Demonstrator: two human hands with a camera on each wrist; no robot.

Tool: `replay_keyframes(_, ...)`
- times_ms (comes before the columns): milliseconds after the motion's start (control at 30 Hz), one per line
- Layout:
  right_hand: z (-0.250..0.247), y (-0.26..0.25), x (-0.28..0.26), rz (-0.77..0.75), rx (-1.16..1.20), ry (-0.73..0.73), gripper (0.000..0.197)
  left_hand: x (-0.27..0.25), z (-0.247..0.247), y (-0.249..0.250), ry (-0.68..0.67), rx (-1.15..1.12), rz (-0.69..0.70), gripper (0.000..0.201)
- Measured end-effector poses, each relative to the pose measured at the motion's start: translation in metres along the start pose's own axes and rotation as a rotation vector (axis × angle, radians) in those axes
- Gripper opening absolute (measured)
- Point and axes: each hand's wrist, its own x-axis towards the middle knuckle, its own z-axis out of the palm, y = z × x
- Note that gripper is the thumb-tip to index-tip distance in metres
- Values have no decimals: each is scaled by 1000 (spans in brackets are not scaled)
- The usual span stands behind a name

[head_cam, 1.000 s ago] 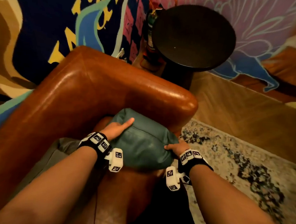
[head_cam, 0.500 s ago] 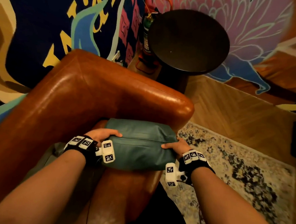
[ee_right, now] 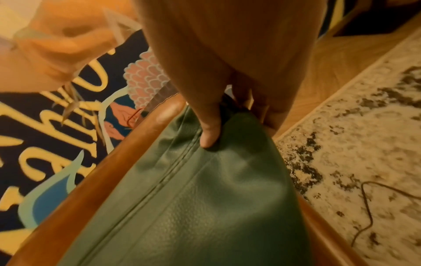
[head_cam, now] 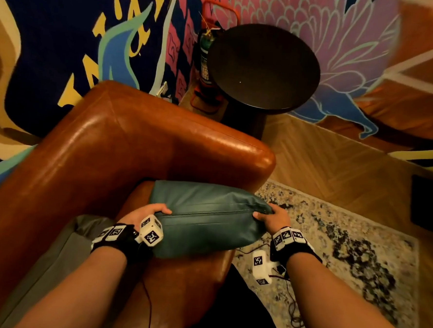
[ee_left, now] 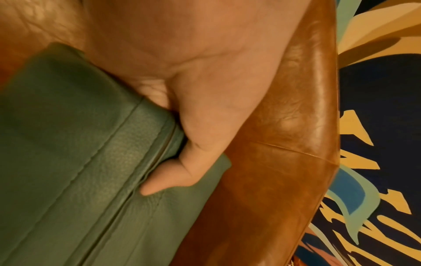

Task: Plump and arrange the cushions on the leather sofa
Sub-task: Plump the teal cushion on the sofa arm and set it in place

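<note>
A teal-green leather cushion (head_cam: 207,219) lies lengthwise in the corner of the brown leather sofa (head_cam: 125,143), its seam facing up. My left hand (head_cam: 144,214) grips its left end, thumb on top along the seam (ee_left: 159,181). My right hand (head_cam: 271,218) grips the right end, thumb pressed into the leather (ee_right: 208,133) and fingers curled round the corner. The same cushion (ee_left: 79,180) fills the left wrist view and runs through the right wrist view (ee_right: 193,207). A grey cushion (head_cam: 60,250) lies on the seat to the left, partly under my left forearm.
A round dark side table (head_cam: 264,68) stands behind the sofa arm, with a fire extinguisher (head_cam: 205,61) beside it against the painted wall. A patterned rug (head_cam: 344,260) and wooden floor (head_cam: 336,171) lie to the right. A thin cable (ee_right: 366,207) trails over the rug.
The cushion went from bunched up to stretched out flat between my hands. My left hand moved from lying on top of it to gripping its left end.
</note>
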Motion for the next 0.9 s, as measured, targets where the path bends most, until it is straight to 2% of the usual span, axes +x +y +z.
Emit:
replay_keyframes(33,-1,2,1,-4,-10,9,34,-5,1,1,17,-10,-4,36)
replay_keyframes(133,-7,2,3,-42,-14,20,32,-20,5,5,-36,-95,-34,20)
replay_keyframes(267,-13,2,4,-47,20,-4,32,-23,-16,8,-69,-260,-19,18)
replay_keyframes(300,-14,3,4,-32,28,5,33,-20,-26,7,-73,-249,-16,18)
replay_keyframes(333,-16,6,5,-21,38,12,31,-16,-34,5,-60,-218,-10,30)
replay_keyframes(400,-19,8,4,-10,61,14,25,-15,-42,4,26,-112,35,48)
replay_keyframes(533,-23,8,4,-50,49,-70,29,-5,-37,-5,193,-23,235,38)
replay_keyframes(600,-27,6,4,-58,72,-166,34,-1,-36,-7,357,130,346,47)
replay_keyframes(633,-27,5,4,-46,98,-203,40,3,-37,-9,443,235,378,50)
replay_keyframes(700,-29,12,13,-39,125,-215,66,3,-37,-9,603,395,369,59)
replay_keyframes(733,-27,13,16,-33,116,-196,67,3,-35,-11,624,405,336,58)
replay_keyframes(800,-20,4,11,-22,9,-73,42,2,-33,-13,612,387,270,56)
replay_keyframes(833,-16,-1,7,-10,-97,9,33,3,-31,-14,609,383,267,57)
replay_keyframes(900,-4,-12,-3,31,-434,238,36,8,-27,-13,605,364,335,54)
